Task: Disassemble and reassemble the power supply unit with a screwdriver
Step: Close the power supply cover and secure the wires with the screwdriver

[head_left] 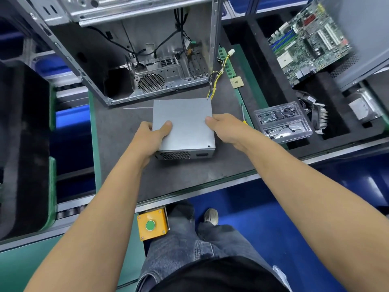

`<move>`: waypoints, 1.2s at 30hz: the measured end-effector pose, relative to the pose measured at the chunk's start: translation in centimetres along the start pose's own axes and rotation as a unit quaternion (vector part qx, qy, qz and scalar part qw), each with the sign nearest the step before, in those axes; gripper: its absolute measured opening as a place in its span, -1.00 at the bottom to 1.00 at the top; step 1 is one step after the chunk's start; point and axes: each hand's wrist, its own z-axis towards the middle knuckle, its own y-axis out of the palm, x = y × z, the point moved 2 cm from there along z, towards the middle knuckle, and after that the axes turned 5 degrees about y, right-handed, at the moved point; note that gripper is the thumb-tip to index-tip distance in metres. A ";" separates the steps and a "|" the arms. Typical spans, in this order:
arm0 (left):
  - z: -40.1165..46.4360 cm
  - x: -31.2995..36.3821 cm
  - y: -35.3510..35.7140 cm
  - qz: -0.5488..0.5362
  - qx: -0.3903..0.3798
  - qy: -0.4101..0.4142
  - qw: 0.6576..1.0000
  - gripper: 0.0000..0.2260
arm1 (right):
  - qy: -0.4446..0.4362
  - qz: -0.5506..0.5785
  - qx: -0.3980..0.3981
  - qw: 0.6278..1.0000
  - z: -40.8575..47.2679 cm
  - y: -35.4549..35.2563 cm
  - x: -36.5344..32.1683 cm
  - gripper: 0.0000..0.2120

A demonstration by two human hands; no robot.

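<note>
Power supply unit (183, 125) on the dark surface (117, 165), gripped at its left edge by the left hand (150, 137) and at its right edge by the right hand (226, 128). Beyond it stands the open computer case (134, 60); its cable bundle (219, 76) trails beside the case. Right of it: screwdriver (243, 114), screw tray (283, 123), motherboard (309, 43).

Bright, even overhead light falls across the workbench (117, 165), leaving only soft, short shadows. A pale sheen shows on the grey metal box (185, 123). Wide-angle distortion bends the frame's edges, where the circuit board (305, 43) at upper right smears with blur.
</note>
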 end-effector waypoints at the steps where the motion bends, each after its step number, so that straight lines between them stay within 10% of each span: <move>1: -0.1 0.0 0.0 -0.003 0.001 0.001 1.000 -0.53 | -0.001 -0.003 0.004 1.000 0.0 0.1 0.0 -0.63; 8: -0.6 0.5 0.3 0.010 0.004 -0.006 1.000 -0.50 | 0.008 -0.026 0.012 1.000 -0.3 -0.1 -0.2 -0.62; 12: -1.5 1.2 0.0 0.048 -0.003 0.006 0.999 -0.31 | 0.020 -0.220 0.098 0.970 -0.3 0.2 -1.8 -0.47; 16: -2.3 3.3 -0.9 0.075 0.115 0.151 0.979 -0.41 | -0.280 -0.256 0.301 0.875 -2.2 0.2 -6.4 -0.47; 20: -3.2 5.4 -1.1 0.004 0.200 0.234 0.951 -0.64 | -0.539 -0.038 0.309 0.783 -3.3 1.7 -10.6 -0.74; 26: -3.7 5.8 -1.3 -0.016 0.213 0.312 0.926 -0.74 | -0.318 0.088 0.158 0.931 -0.2 4.9 -5.3 -0.48; 32: -2.7 5.2 -1.5 -0.037 0.197 0.286 0.937 -0.72 | -0.192 0.325 0.078 0.923 0.7 2.5 -6.4 -0.52; 36: -1.1 3.5 -2.1 -0.014 0.138 0.186 0.973 -0.66 | -0.183 0.293 0.274 0.897 0.4 -0.5 -5.7 -0.52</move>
